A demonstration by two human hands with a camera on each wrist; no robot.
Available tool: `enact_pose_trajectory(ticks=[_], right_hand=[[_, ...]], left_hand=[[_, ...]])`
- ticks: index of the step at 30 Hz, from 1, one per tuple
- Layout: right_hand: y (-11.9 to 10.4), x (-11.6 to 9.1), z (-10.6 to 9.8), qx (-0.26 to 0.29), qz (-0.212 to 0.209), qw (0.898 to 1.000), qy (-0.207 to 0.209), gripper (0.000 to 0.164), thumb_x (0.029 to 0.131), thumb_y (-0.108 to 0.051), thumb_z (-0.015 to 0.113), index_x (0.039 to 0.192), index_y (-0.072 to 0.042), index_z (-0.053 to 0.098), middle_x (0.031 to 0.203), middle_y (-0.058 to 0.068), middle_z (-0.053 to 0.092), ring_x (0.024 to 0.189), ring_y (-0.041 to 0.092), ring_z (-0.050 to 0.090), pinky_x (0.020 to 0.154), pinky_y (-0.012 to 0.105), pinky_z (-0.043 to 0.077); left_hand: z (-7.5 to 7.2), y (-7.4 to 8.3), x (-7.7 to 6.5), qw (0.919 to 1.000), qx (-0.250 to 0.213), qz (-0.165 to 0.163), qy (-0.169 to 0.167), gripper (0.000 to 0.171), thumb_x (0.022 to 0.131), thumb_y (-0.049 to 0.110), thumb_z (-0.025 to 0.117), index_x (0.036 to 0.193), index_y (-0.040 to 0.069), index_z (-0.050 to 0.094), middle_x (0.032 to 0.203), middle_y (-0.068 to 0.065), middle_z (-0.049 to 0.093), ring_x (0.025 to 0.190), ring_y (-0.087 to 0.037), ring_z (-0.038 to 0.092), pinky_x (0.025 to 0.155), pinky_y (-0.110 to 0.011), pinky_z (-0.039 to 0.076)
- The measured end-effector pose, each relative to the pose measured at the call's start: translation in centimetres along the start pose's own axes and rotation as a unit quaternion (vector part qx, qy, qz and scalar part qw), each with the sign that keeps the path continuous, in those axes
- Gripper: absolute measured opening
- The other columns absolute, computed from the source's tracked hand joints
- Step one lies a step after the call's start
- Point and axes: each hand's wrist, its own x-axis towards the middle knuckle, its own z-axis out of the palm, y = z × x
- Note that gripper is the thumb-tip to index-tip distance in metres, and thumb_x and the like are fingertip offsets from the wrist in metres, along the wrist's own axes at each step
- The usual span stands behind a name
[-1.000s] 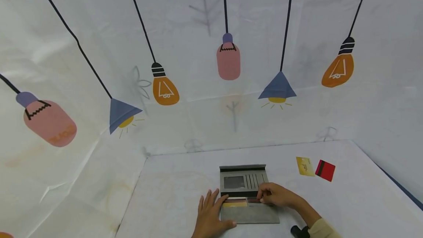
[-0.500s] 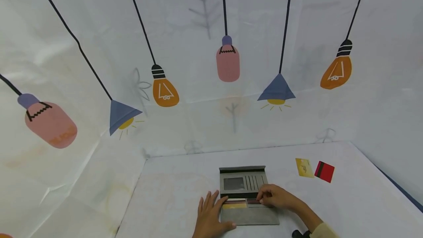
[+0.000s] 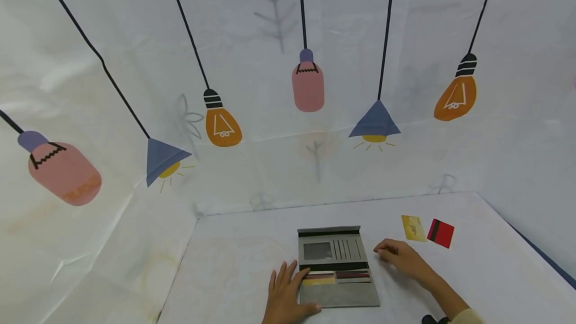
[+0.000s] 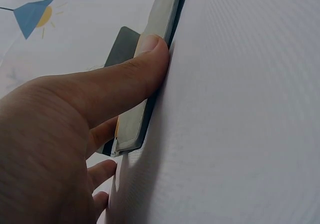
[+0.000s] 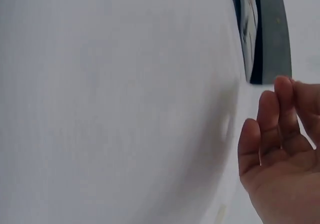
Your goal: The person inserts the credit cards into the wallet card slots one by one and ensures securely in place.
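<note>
A grey wallet (image 3: 339,296) lies unfolded on the white table, with a window pocket and slots on its far half. Yellow shows in its left card slot, and a thin dark red edge (image 3: 352,274) in the right one. My left hand (image 3: 284,295) is spread at the wallet's left side, index finger on the slots, thumb pressing the near edge. In the left wrist view the thumb lies on the wallet (image 4: 131,126). Off the wallet's right side is my right hand (image 3: 404,260), above the table, fingers loosely bent and holding nothing.
A gold card (image 3: 414,228) and a red card (image 3: 443,234) with a dark stripe lie to the right, beyond my right hand. White sheeting printed with hanging lamps (image 3: 375,119) walls the table at the back and sides.
My right hand has left the wallet's right card slot and moved to the right, off the wallet. The left hand has stayed in place on the wallet.
</note>
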Motion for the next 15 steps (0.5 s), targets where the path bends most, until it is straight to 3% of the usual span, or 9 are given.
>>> enact_pose_trajectory(ticks=[6, 10, 15], right_hand=[[1.0, -1.2, -4.5, -0.014, 0.073, 0.994, 0.085, 0.027, 0.103, -0.019, 0.055, 0.117, 0.002, 0.066, 0.099, 0.009, 0.070, 0.085, 0.013, 0.063, 0.070, 0.023, 0.055], [2.0, -1.9, -7.3, -0.043, 0.109, 0.986, 0.122, 0.038, 0.105, -0.028, 0.052, 0.122, 0.005, 0.062, 0.097, 0.010, 0.068, 0.084, 0.014, 0.060, 0.066, 0.024, 0.052], [3.4, -2.3, -9.8, -0.094, 0.148, 0.970, 0.169, 0.047, 0.104, -0.029, 0.048, 0.127, 0.011, 0.051, 0.112, 0.030, 0.060, 0.092, 0.032, 0.059, 0.065, 0.030, 0.050]], left_hand=[[0.0, 0.0, 0.0, 1.0000, -0.002, 0.000, -0.002, 0.090, 0.069, 0.079, 0.068, 0.142, 0.028, 0.054, 0.157, -0.013, 0.040, 0.148, -0.046, 0.027, 0.117, -0.071, 0.013], [-0.1, 0.1, 0.0, 0.9999, -0.009, -0.004, -0.008, 0.090, 0.068, 0.079, 0.070, 0.141, 0.028, 0.055, 0.156, -0.014, 0.040, 0.148, -0.047, 0.027, 0.117, -0.072, 0.012], [0.0, 0.0, 0.1, 0.9999, -0.012, -0.006, -0.010, 0.089, 0.069, 0.079, 0.069, 0.141, 0.028, 0.055, 0.156, -0.014, 0.040, 0.147, -0.048, 0.027, 0.117, -0.073, 0.011]])
